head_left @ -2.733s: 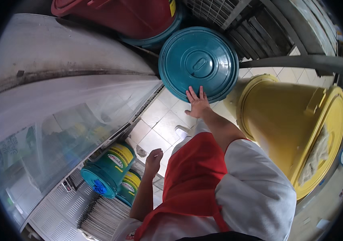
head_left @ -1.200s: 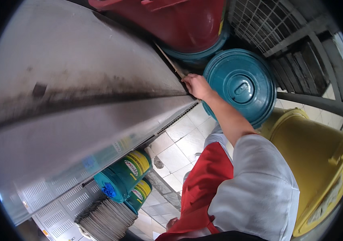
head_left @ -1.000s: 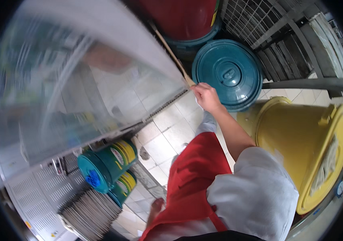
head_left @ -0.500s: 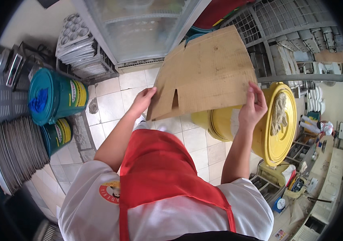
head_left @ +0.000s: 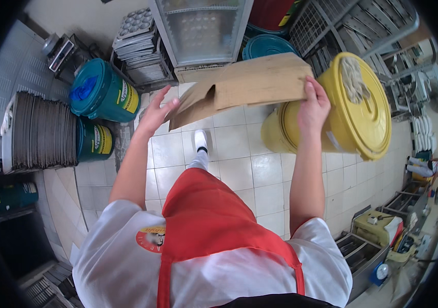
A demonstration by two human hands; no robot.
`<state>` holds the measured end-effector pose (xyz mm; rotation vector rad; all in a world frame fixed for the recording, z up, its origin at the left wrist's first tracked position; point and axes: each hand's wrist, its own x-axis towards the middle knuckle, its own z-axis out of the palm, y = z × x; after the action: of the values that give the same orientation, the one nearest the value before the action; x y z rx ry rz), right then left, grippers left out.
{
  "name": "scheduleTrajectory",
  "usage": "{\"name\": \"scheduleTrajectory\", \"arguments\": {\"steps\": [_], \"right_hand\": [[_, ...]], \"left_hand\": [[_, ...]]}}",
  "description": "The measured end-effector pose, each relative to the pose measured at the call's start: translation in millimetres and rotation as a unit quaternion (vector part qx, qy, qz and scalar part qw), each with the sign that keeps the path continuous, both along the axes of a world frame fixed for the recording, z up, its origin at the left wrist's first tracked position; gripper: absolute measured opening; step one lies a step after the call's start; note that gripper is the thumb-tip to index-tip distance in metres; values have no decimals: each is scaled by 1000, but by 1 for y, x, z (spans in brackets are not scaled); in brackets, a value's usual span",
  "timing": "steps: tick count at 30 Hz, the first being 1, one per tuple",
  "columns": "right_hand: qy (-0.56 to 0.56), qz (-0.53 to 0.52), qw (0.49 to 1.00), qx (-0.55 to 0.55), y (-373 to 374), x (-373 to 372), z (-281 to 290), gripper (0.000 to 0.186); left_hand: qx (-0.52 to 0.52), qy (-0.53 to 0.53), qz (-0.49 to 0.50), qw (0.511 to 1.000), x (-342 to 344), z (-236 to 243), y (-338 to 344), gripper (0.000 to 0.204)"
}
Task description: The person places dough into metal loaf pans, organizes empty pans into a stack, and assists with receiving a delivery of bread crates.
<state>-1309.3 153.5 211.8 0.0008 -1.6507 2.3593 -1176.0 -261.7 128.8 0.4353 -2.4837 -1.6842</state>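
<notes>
A flat piece of brown cardboard (head_left: 260, 82) with a slit and a bent flap on its left part is held out in front of me, tilted. My right hand (head_left: 313, 105) grips its right edge, thumb on the near face. By its left corner is my left hand (head_left: 158, 110), fingers spread apart, with one fingertip at or very near the edge; whether it touches I cannot tell. Just beyond my right hand stands a big yellow lidded drum (head_left: 367, 120) with a pale glove (head_left: 355, 79) on its lid.
To the left stand a teal bucket (head_left: 95, 92) with blue plastic on top and a row of dark trays (head_left: 44, 133). Ahead are stacked muffin pans (head_left: 137, 46), a glass-door cabinet (head_left: 198, 36) and a teal-lidded drum (head_left: 267, 46). A metal rack (head_left: 326, 25) stands at the far right.
The cardboard has tipped flatter and sits lower against the cabinet. My left hand has loosened from its left edge, fingers spreading. The surroundings have shifted as I stepped; my white shoe shows now.
</notes>
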Motion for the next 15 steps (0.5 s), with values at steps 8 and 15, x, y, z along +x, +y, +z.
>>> {"name": "scheduleTrajectory", "arguments": {"steps": [8,15], "right_hand": [[-43,103,992,-52,35,26,-7,45],[-96,143,969,179,-26,166,-91,122]], "left_hand": [[-308,-19,-125,943,30,47,84,51],[-128,-12,-43,991,13,86,112,40]]}}
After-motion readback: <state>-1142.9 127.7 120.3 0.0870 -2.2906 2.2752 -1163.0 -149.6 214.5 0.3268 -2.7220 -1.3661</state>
